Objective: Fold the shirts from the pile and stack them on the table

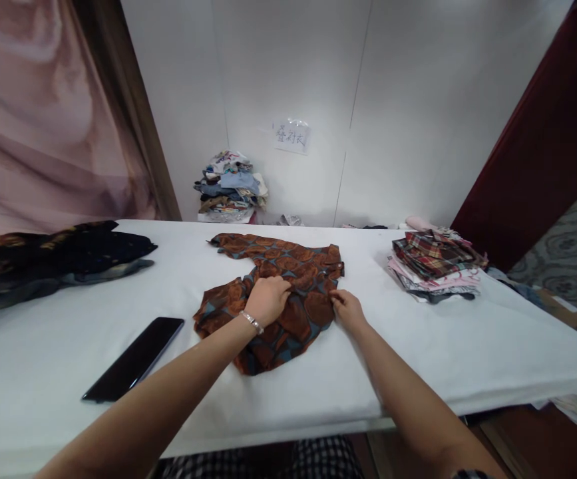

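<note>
A brown and blue-grey patterned shirt (313, 309) lies partly folded on the white table, its collar end toward the right and a sleeve stretched out to the far left. My left hand (267, 299), with a bracelet at the wrist, pinches the cloth near the middle of the shirt. At the shirt's right edge my right hand (349, 310) has its fingertips closed on the fabric. The part of the shirt beneath my left hand and wrist is hidden.
A black phone (136, 359) lies at the left front of the white table (368, 392). Dark garments (63, 259) are heaped at the left. A stack of folded shirts (435, 263) sits at the right. Behind the table stands a clothes pile (233, 186) below a paper sign (292, 136).
</note>
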Tool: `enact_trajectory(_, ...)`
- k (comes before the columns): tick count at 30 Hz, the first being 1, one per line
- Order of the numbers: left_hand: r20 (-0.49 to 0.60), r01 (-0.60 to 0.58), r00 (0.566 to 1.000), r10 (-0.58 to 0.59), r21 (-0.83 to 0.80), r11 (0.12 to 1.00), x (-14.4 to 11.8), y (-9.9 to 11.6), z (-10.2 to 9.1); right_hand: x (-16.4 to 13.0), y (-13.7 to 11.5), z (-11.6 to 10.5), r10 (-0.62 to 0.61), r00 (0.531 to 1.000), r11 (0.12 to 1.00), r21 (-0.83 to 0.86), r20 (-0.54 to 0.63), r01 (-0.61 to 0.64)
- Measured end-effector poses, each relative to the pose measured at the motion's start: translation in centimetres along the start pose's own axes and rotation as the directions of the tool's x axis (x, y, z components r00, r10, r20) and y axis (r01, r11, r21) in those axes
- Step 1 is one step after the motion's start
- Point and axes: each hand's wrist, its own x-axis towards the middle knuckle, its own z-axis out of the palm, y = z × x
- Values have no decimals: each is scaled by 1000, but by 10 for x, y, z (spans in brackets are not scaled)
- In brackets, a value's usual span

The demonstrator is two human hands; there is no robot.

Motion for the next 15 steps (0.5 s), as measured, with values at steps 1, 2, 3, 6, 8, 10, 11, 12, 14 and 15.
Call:
enact_trajectory(1,-93,-14,996,11,-23,1000,-7,4,-10,0,0,0,40,999,999,33,-33,-39)
enact_trajectory(2,-166,-34,986,27,-44,998,-17,8,-18,0,-1,1,74,996,996,60,-54,-70)
enact_trajectory(3,-197,-69,979,57,-58,996,-28,14,-25,-1,-2,1,90,994,993,75,-61,-85)
enact_trajectory(6,-57,-280,960,275,-90,956,-63,36,-27,-5,-8,3,12,1000,997,83,-9,-11)
enact_trajectory(8,69,-384,915,398,-154,910,-81,51,-15,-8,-14,4,-87,995,993,84,45,83)
enact_trajectory(10,93,-371,907,410,-278,886,-90,65,2,-9,-22,4,-163,981,984,95,106,153)
enact_trajectory(11,81,-335,918,387,-362,870,-91,72,11,-9,-25,3,-182,974,980,110,132,169)
enact_trajectory(12,61,-295,931,359,-452,842,-91,79,18,-8,-28,0,-181,973,978,135,142,162)
enact_trajectory(14,23,-243,946,324,-612,753,-89,93,29,-6,-32,-9,-129,986,976,190,108,107)
enact_trajectory(15,15,-237,944,330,-666,708,-88,99,32,-5,-33,-17,-83,994,975,212,70,67)
